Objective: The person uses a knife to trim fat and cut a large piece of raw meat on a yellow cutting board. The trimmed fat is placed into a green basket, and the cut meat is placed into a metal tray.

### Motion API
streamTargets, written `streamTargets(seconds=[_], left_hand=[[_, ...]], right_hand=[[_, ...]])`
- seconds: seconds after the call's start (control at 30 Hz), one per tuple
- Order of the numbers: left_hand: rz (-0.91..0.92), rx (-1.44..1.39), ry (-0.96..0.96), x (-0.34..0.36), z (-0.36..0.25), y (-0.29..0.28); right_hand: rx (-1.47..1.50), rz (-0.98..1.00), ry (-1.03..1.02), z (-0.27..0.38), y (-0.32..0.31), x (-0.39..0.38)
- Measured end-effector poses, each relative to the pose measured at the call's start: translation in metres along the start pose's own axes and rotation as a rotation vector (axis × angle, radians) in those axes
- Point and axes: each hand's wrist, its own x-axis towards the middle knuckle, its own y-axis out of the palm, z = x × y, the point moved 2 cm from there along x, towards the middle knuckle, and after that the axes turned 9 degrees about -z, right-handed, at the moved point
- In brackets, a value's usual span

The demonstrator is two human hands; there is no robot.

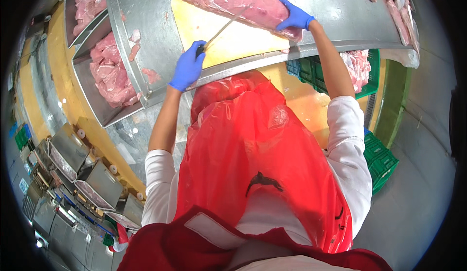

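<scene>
A long piece of pink raw meat [233, 2] lies slantwise across a yellow cutting board [194, 27] on the metal table. My left hand [187, 67], in a blue glove, is closed around the dark handle of a knife [220, 31]. The thin blade points up and right, its tip at the near side of the meat. My right hand [293, 16], also blue-gloved, grips the right end of the meat, with the thumb on the near side and the fingers over the far side.
Two metal bins of cut meat [111, 71] stand at the table's left edge. Scraps [151, 75] lie beside the board. More meat strips [396, 8] rest at the far right. A green crate [373, 71] with trimmings sits below the table's near edge; another green crate [382, 161] is lower right.
</scene>
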Motion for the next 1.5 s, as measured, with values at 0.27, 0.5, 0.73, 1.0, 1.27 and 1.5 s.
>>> streamTargets(seconds=[0.27, 0.5, 0.73, 1.0, 1.27, 1.5], left_hand=[[0.247, 0.878, 0.522, 0.093, -0.028, -0.065], [0.517, 1.007, 0.98, 0.203, -0.102, 0.005], [0.605, 0.964, 0.996, 0.223, -0.064, -0.006], [0.602, 1.073, 0.866, 0.285, 0.009, -0.15], [0.385, 1.002, 0.919, 0.301, 0.042, -0.27], [0.514, 0.866, 0.798, 0.153, -0.007, -0.059]], right_hand=[[0.518, -0.166, 0.157, -0.023, 0.021, 0.0], [0.496, -0.335, 0.19, -0.027, 0.032, -0.007], [0.507, -0.454, 0.192, -0.035, 0.034, -0.013], [0.626, -0.498, 0.239, -0.014, 0.032, -0.021], [0.496, -0.596, 0.221, -0.019, 0.035, -0.017], [0.405, -0.642, 0.254, -0.013, 0.039, -0.017]])
